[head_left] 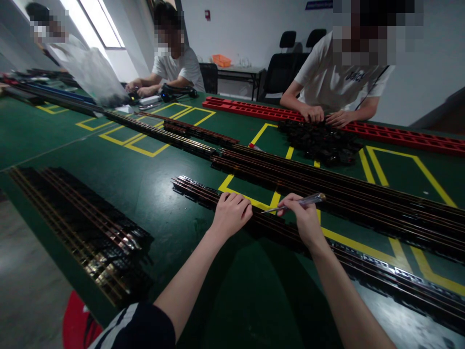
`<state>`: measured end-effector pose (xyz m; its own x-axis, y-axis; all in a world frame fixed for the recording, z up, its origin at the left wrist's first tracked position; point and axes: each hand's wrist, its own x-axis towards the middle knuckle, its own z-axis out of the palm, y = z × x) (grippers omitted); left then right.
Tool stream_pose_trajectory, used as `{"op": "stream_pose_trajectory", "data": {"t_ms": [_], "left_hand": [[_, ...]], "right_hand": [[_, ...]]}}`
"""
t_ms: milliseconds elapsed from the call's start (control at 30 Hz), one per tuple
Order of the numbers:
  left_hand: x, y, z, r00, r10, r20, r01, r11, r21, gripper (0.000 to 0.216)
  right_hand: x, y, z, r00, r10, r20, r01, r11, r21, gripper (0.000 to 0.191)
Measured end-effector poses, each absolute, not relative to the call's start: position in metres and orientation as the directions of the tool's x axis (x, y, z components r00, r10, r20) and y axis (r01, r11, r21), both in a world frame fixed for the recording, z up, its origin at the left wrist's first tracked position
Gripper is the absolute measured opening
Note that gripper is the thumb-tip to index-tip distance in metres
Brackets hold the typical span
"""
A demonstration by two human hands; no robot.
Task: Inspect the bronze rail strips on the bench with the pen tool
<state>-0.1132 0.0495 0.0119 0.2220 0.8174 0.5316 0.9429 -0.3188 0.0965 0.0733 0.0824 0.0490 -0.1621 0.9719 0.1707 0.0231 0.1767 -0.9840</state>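
A long black strip with copper-coloured rails [194, 190] runs slantwise across the table in front of me. My left hand [232, 212] lies over this strip with its fingers curled down on it. Pinched in my right hand [298, 213] is a screwdriver [312, 199] with a clear handle. Its thin shaft points left, and the tip is at the strip, just right of my left hand. Whether the tip touches a screw is too small to tell.
More railed strips [327, 194] lie bundled behind, and a stack [83, 232] sits at the left table edge. Across the table, a person's hands [325, 116] are at a heap of black parts [321, 143], near long red racks [407, 138]. Yellow tape [250, 198] marks the green tabletop.
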Motion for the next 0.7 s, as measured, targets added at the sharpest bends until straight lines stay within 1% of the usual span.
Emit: {"op": "stream_pose_trajectory", "data": {"t_ms": [267,467,700], "left_hand": [[-0.124,0.051,0.012,0.222,0.809,0.545,0.946,-0.313,0.078,0.023],[-0.130,0.053,0.011,0.218,0.805,0.551,0.950,-0.305,0.071,0.023],[-0.138,0.054,0.010,0.176,0.800,0.574,0.961,-0.265,0.074,0.024]], "right_hand": [[0.073,0.081,0.053,-0.211,0.966,0.147,0.054,0.162,-0.985,0.019],[0.074,0.081,0.053,-0.217,0.967,0.135,0.046,0.148,-0.988,0.019],[0.075,0.082,0.054,-0.225,0.966,0.128,0.038,0.140,-0.989,0.018]]}}
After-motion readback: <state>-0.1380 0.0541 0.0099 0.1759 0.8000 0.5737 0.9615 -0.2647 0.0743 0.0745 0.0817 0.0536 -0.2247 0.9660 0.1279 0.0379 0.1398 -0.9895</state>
